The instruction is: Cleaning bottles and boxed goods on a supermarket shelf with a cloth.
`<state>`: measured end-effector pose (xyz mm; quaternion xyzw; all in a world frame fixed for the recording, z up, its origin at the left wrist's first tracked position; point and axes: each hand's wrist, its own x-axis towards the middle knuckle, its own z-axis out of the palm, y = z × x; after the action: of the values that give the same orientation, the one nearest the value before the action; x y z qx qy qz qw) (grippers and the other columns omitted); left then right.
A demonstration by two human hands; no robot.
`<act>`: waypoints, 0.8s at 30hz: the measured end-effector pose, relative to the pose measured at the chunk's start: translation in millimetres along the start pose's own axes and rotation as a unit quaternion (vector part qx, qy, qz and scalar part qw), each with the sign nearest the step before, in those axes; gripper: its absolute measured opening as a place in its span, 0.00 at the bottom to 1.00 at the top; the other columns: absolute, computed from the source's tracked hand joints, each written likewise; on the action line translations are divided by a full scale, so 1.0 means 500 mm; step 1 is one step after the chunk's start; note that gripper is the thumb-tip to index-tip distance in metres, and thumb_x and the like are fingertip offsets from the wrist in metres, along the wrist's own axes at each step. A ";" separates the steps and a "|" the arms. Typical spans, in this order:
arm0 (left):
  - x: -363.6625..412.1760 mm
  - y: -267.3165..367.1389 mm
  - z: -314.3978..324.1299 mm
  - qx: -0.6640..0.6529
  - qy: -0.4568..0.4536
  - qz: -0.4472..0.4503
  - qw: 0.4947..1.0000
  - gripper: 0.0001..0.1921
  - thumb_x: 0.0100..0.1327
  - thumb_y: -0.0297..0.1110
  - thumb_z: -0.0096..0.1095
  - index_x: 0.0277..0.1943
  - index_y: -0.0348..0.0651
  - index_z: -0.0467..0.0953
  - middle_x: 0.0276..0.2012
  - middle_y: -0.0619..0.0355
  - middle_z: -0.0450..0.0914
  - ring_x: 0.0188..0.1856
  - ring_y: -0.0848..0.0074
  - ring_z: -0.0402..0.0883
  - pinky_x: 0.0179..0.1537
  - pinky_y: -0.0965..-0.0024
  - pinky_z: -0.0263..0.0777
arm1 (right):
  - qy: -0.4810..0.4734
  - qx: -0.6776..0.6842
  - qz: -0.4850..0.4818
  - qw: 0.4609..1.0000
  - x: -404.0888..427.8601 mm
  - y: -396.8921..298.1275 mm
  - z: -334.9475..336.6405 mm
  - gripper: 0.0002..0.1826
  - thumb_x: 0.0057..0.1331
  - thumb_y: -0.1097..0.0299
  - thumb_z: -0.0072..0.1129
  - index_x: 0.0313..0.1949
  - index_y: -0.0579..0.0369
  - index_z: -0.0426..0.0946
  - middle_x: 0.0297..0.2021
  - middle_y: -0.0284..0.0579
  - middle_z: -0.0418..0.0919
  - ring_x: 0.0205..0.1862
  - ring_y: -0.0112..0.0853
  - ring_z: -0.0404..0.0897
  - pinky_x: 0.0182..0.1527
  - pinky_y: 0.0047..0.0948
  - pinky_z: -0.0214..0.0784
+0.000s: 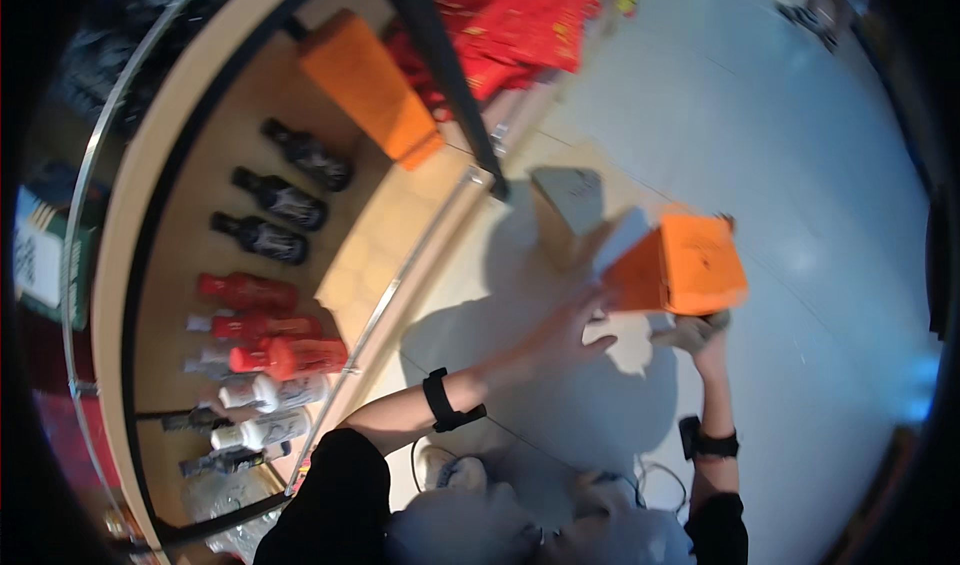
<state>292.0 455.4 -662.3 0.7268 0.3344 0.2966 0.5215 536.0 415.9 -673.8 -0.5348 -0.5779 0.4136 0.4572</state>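
Observation:
My right hand (696, 332) is closed around the lower edge of an orange box (705, 265), which I hold above the floor. The box is tilted, with its end bearing dark print turned up. By the box's left end is my left hand (577, 321), blurred, with thumb and fingers apart. I cannot tell whether its fingertips touch the box. A tall orange box (367, 84) stands on the wooden shelf (397, 212) at the left. On the floor beyond my hands is a grey-topped carton (574, 197).
Several dark bottles (281, 197), red bottles (289, 355) and white bottles (262, 428) stand along the shelf. A clear rail (390, 291) edges it, beside a black post (450, 69). Red printed cloth (517, 32) lies beyond. A person's foot (806, 24) shows at upper right.

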 end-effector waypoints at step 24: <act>0.110 0.100 -0.787 0.275 0.311 0.023 0.910 0.45 0.42 0.40 0.72 0.59 0.35 0.51 0.53 0.49 0.61 0.56 0.67 0.63 0.53 0.68 0.61 | 0.088 -0.071 0.108 0.988 -0.059 0.072 -0.084 0.29 0.47 0.64 0.61 0.47 0.61 0.62 0.42 0.39 0.66 0.44 0.28 0.64 0.47 0.29 0.59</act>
<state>26.8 707.8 -499.6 0.7199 0.5308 0.4160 0.1639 585.4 389.1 -701.0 -0.6593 -0.5022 0.3700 0.4198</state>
